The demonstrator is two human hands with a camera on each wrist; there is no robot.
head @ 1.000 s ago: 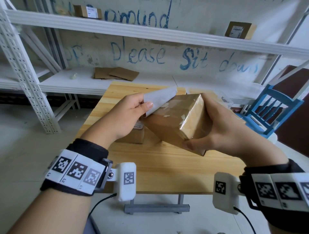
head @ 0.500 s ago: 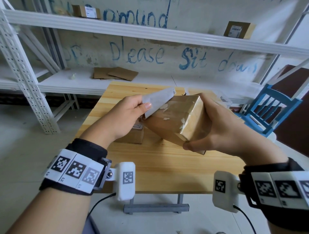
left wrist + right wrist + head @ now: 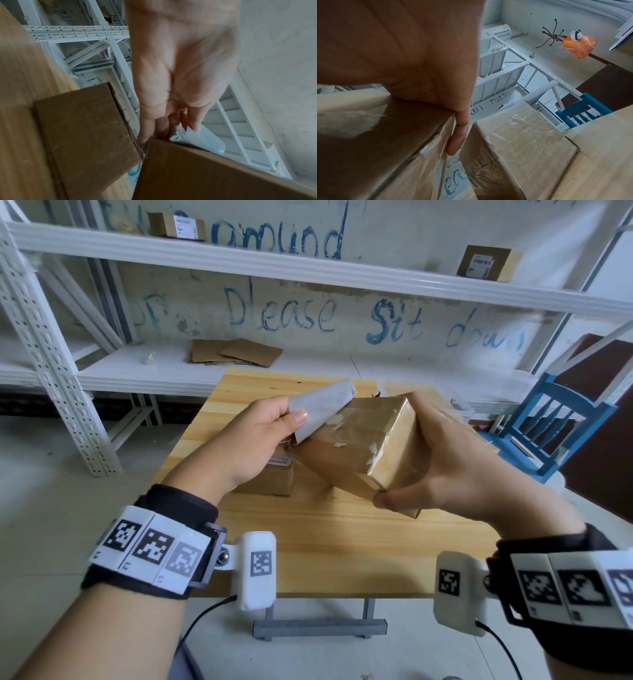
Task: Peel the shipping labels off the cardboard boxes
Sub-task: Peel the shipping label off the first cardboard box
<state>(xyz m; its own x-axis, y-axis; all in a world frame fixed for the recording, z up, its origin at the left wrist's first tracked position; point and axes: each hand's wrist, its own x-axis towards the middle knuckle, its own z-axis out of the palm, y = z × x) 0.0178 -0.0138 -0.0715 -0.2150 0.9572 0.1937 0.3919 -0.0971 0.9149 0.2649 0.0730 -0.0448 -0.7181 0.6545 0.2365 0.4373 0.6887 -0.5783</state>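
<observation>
A taped cardboard box (image 3: pixel 370 446) is held tilted above the wooden table (image 3: pixel 342 549). My right hand (image 3: pixel 442 460) grips its right end, thumb under the near corner. My left hand (image 3: pixel 260 436) pinches the white shipping label (image 3: pixel 322 409), which is peeled up and curls away from the box's top face; scraps of white paper stay stuck on the tape. The left wrist view shows the fingers (image 3: pixel 164 125) on the label (image 3: pixel 202 138) above the box (image 3: pixel 214 174). In the right wrist view my right hand (image 3: pixel 423 70) wraps the box (image 3: pixel 385 142).
A second small box (image 3: pixel 270 477) with a label lies on the table under my left hand. Another taped box (image 3: pixel 518 146) sits on the table by the held one. White metal shelving (image 3: pixel 308 268) carries further boxes and flat cardboard (image 3: pixel 236 352). A blue chair (image 3: pixel 555 422) stands at right.
The label has peeled slightly further off the box's top face. Both hands keep their holds and have barely shifted.
</observation>
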